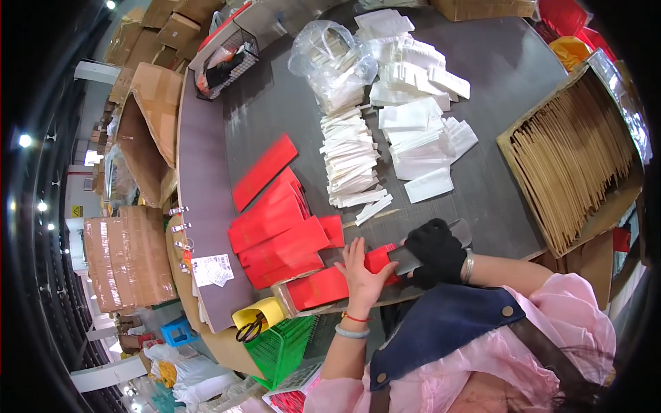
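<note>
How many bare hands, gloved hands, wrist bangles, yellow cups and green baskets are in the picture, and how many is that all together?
Bare hands: 1
Gloved hands: 1
Wrist bangles: 2
Yellow cups: 1
Green baskets: 1
Total: 6

Our envelopes (282, 246) are red, the paper strips (350, 155) are white, the counter (499, 89) is dark grey, our glove (435, 253) is black, and the basket (284, 346) is green.
</note>
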Demonstrator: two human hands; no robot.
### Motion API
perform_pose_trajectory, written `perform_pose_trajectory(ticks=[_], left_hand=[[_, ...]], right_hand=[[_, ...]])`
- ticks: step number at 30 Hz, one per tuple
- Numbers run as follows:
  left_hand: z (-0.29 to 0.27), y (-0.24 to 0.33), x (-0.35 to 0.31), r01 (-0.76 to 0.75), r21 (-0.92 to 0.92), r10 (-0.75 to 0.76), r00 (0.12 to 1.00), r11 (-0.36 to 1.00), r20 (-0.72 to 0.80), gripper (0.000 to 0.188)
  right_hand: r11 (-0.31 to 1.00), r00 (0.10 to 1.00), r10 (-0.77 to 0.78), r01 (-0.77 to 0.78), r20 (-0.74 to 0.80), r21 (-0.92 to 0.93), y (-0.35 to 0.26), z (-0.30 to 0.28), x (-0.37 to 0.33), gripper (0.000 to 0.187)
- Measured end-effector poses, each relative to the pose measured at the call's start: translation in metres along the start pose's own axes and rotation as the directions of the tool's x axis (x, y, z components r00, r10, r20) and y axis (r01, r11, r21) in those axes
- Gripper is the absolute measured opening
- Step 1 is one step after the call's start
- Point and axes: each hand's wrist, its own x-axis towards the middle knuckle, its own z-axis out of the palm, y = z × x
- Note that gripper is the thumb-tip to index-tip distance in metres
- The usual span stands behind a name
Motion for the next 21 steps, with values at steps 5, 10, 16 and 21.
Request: perform_pose_trajectory(ticks=[5,10,16,21], left_hand=[[0.006,-0.013,0.062,-0.216,-0.106,0.195,0.965,0.971,-0.173,0.044],[0.002,-0.037,0.089,-0.234,0.180,0.255,0.962,0.955,-0.102,0.006],[0.008,-0.022,0.095,-0.358,0.170,0.374,0.925,0.918,-0.070,0.007],[0.014,0.021,0.095,-0.428,0.110,0.437,0.897,0.897,-0.071,0.008]], right_hand=[[0.990,0.955,0.030,0.012,-0.295,0.141,0.037,-0.021,-0.020,0.067],[0.853,0.630,0.493,-0.484,-0.600,0.193,0.117,-0.082,-0.109,0.043],[0.508,0.419,0.605,-0.858,-0.677,-0.077,0.249,-0.103,-0.279,0.032],[0.420,0.402,0.741,-0.902,-0.538,-0.095,0.229,-0.111,-0.252,0.035]])
